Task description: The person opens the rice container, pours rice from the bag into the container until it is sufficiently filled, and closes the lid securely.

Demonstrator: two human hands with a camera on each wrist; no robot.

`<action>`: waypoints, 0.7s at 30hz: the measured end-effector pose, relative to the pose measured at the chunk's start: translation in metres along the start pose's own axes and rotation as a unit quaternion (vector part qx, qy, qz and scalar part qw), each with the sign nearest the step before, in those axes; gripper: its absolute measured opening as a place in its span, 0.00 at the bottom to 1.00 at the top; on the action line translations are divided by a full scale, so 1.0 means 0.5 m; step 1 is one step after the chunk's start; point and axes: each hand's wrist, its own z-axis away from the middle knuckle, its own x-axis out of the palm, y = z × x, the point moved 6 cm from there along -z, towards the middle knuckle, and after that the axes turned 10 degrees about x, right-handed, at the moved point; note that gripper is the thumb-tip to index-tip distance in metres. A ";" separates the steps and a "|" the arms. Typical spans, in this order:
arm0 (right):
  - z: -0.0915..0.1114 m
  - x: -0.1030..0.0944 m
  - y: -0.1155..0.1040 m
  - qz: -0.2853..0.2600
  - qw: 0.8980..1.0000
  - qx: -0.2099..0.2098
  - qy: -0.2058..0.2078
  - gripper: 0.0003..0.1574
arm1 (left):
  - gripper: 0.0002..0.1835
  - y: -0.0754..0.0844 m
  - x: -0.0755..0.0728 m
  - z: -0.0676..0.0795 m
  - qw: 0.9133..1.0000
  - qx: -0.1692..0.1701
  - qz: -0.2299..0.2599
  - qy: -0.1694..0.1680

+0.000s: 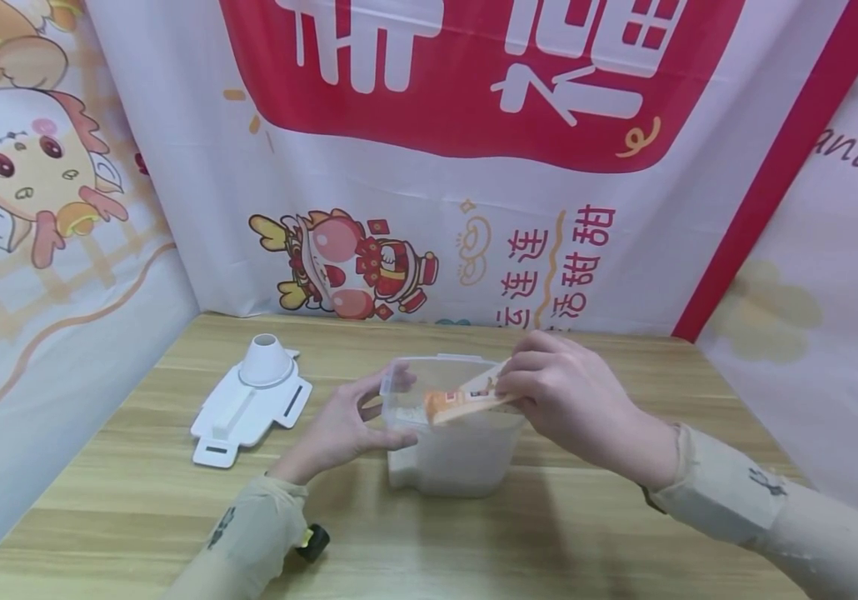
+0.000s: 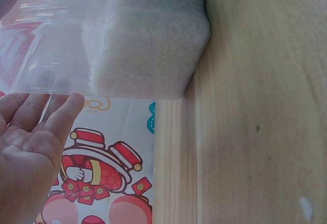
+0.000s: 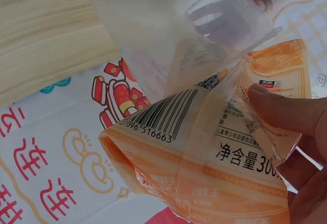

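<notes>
A translucent plastic container (image 1: pixel 459 458) stands upright on the table, with white grains in its lower part (image 2: pixel 148 50). My left hand (image 1: pixel 350 425) holds it at the left side near the rim, thumb along the front and fingers round the side. My right hand (image 1: pixel 571 396) grips an orange and cream plastic packet (image 1: pixel 474 396), thumb on one face of it. The packet slants down to the left over the container's mouth. Its barcode and printed weight show in the right wrist view, where the packet (image 3: pixel 204 152) looks creased and slack.
To the left on the wooden table (image 1: pixel 137 517) lies a white flat lid (image 1: pixel 249 408) with slotted side flaps and a cone-shaped spout. A small dark object (image 1: pixel 314 543) shows beside my left sleeve. Printed cloth (image 1: pixel 414 183) hangs behind the table.
</notes>
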 end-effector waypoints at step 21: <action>0.000 0.005 -0.002 0.003 1.000 0.002 -0.008 0.14 | 0.49 0.000 0.001 0.001 1.000 -0.002 0.012 0.000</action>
